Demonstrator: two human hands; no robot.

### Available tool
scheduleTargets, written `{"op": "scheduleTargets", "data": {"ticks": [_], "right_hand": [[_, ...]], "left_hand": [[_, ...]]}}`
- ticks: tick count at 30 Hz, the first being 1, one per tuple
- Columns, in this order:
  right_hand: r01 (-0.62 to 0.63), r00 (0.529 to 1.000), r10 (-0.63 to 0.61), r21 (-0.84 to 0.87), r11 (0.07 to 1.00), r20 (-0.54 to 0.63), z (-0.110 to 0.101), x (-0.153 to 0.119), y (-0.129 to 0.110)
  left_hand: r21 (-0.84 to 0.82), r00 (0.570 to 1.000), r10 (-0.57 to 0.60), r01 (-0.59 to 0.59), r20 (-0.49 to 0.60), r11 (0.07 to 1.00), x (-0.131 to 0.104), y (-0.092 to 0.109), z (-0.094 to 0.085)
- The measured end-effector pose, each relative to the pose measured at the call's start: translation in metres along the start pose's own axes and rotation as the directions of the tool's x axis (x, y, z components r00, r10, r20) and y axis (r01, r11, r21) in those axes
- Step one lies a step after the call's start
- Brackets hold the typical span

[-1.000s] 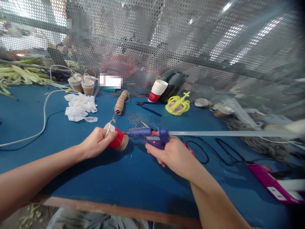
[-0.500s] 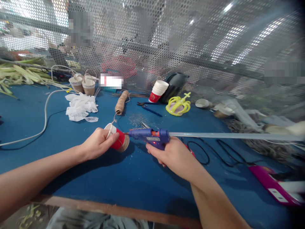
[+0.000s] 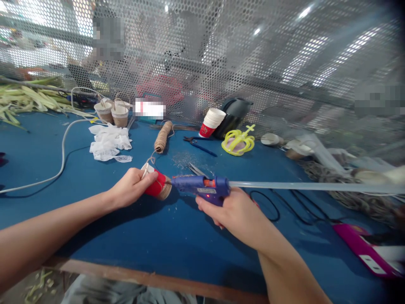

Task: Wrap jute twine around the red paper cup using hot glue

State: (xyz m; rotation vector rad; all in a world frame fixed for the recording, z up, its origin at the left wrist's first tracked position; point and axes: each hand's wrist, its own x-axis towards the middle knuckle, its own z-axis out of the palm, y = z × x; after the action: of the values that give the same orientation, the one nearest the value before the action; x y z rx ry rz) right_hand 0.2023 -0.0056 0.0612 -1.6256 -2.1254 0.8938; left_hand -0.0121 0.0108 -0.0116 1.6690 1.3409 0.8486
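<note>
In the head view, your left hand [image 3: 128,190] had its grip closed around the red cup [image 3: 153,188], tipped above the blue surface [image 3: 190,253], and your right hand [image 3: 242,213] squeezed the glue gun [image 3: 190,185] so its tip met the cup's side.

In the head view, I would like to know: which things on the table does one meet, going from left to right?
Pile of pale green leaves → crumpled white material → twine roll → yellow crown-shaped piece → purple object.
</note>
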Motion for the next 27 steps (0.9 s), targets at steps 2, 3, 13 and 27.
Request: {"op": "scheduleTargets", "data": {"ticks": [2, 3, 13, 27], "right_hand": [[0.042, 0.999, -0.042, -0.018, 0.999, -0.003, 0.001, -0.001, 0.001], [0.059, 0.998, -0.060, -0.031, 0.998, -0.013, 0.002, -0.002, 0.002], [-0.028, 0.999, 0.028, -0.009, 1.000, -0.018, 0.004, 0.012, 0.006], [0.091, 0.995, -0.093, -0.079, 0.993, -0.029, 0.003, 0.000, 0.006]], "left_hand": [[-0.033, 0.999, -0.032, 0.031, -0.008, 0.999, 0.001, 0.000, 0.000], [-0.038, 0.999, -0.041, 0.040, -0.010, 0.998, 0.001, 0.000, 0.000], [0.176, 0.989, 0.149, -0.149, 0.014, 0.973, -0.007, 0.005, 0.001], [-0.047, 0.999, -0.035, 0.033, -0.034, 0.998, 0.000, 0.000, 0.000]]}}
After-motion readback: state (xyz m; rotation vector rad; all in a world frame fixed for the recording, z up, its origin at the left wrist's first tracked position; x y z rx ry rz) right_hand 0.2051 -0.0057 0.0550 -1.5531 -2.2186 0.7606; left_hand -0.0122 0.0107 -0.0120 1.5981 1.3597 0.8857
